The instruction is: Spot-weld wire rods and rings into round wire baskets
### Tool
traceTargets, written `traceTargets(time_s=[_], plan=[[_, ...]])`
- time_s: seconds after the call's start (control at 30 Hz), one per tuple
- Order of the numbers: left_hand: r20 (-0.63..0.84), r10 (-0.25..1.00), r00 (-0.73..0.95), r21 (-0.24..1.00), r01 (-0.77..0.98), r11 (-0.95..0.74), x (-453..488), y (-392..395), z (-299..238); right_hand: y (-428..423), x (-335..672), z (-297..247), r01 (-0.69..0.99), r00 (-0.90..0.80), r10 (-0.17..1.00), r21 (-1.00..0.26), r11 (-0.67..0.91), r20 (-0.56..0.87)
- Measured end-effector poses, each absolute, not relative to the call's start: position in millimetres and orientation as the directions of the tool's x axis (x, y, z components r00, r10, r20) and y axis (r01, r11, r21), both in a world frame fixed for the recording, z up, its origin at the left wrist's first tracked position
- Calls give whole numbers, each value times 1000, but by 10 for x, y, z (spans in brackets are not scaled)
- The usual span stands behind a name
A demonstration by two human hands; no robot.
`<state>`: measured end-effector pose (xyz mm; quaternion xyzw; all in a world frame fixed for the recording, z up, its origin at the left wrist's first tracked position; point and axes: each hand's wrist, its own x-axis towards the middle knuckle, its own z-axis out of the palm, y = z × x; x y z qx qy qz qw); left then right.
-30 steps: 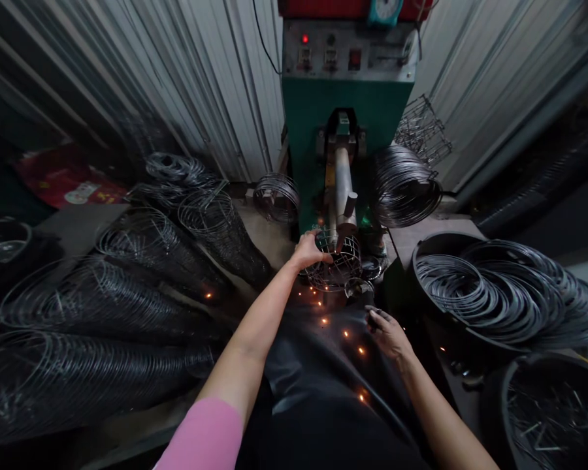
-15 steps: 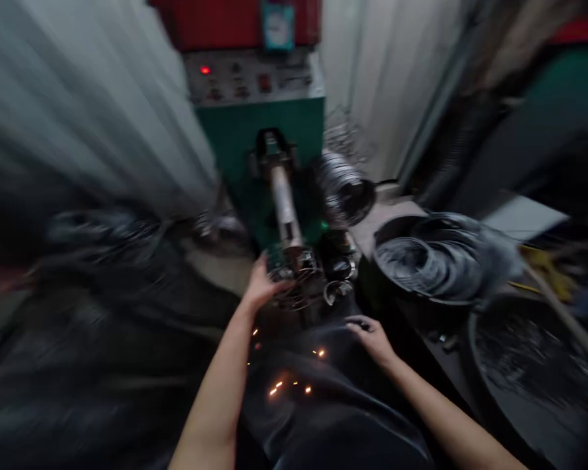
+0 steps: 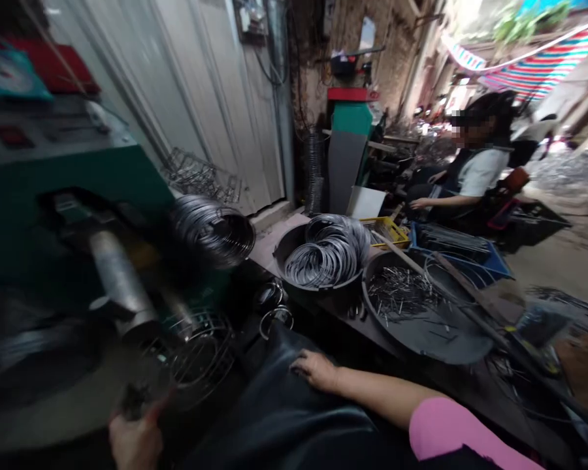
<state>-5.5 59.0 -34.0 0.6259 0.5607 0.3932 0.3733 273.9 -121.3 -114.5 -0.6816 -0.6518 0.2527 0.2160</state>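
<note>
My left hand (image 3: 137,438) is at the bottom left, blurred, curled like a fist around a small dark thing I cannot make out. It sits just below and in front of a round wire cage (image 3: 196,356). The cage hangs at the tip of the metal arm (image 3: 120,274) of a green machine (image 3: 53,189). My right hand (image 3: 316,369) lies palm down on the black apron (image 3: 284,418) over my lap, fingers loosely stretched, holding nothing. Two small wire rings (image 3: 274,313) lie just beyond it.
A coil of wire rings (image 3: 210,232) hangs beside the machine. A black tub of wire rings (image 3: 323,258) and another with short wire pieces (image 3: 411,307) stand to the right. Further off are a yellow tray (image 3: 389,230), a blue crate (image 3: 463,243) and a seated co-worker (image 3: 470,171).
The view has swung far to the right. My left hand has come off the cage's rim and dropped low. My right hand stays on the apron. No sparks show now.
</note>
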Motion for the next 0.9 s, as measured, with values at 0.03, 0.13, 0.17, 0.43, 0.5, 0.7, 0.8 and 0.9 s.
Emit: traceTargets(time_s=[0.03, 0.13, 0.17, 0.43, 0.5, 0.7, 0.8, 0.9], plan=[[39, 999, 17, 922, 385, -42, -55, 560, -328, -1184, 2757, -1120, 761, 27, 998, -646, -61, -63], [14, 999, -35, 930, 368, 0, -94, 378, -327, -1094, 2774, -956, 692, 3, 996, -719, -64, -86], [32, 999, 11, 940, 340, -34, -115, 312, -338, -1043, 2765, -866, 661, -32, 997, -750, -36, -75], [229, 964, 137, 634, 730, -255, -64, 6, -144, -363, 2286, 219, 629, -332, 934, -769, 115, -132], [222, 960, 173, 547, 792, -269, 17, -54, -20, -238, 2128, 366, 707, -329, 928, -696, 121, -173], [201, 954, 222, 472, 831, -293, 148, -86, 129, -99, 1875, 295, 790, -176, 984, -600, 123, -30], [194, 950, 246, 480, 821, -310, 173, -77, 144, -159, 1848, 150, 750, -155, 984, -638, 173, 85], [147, 954, 262, 506, 809, -301, 182, -64, 146, -192, 1896, 53, 642, -249, 959, -719, 266, 133]])
